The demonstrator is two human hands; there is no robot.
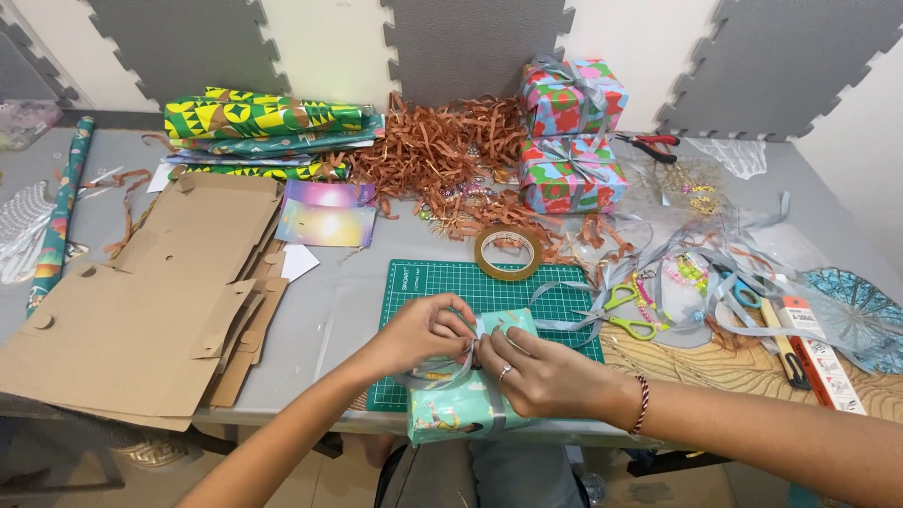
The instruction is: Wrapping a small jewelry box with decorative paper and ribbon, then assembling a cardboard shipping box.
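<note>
I see a small box wrapped in teal patterned paper (467,404) lying right under my hands at the near edge of the green cutting mat (442,282), its near end jutting past the table edge toward me. A silver ribbon (442,378) runs around it, and both hands meet on top of the box where the ribbon crosses: my left hand (425,329) has its fingers pinched on the ribbon, a loop of it sagging below the palm, and my right hand (541,372) is closed on the ribbon too, fingertips touching those of the left (which strand each one pinches I cannot tell). The right hand wears a ring, with a braided red cord at the wrist. Just beyond the hands a roll of clear tape (508,253) lies flat on the far edge of the mat. To the right of the right hand, yellow-handled scissors (625,312) rest among loose silver ribbon ends and bead strings. Farther off, beyond the tape, two wrapped gift boxes (572,150) in pink, red and blue stand stacked beside a heap of shredded brown paper (442,150), with red-handled pliers (649,144) just to their right. Well to the left of the left hand lie flattened cardboard sheets (141,301), and past them folded green and yellow wrapping paper (268,127)
</note>
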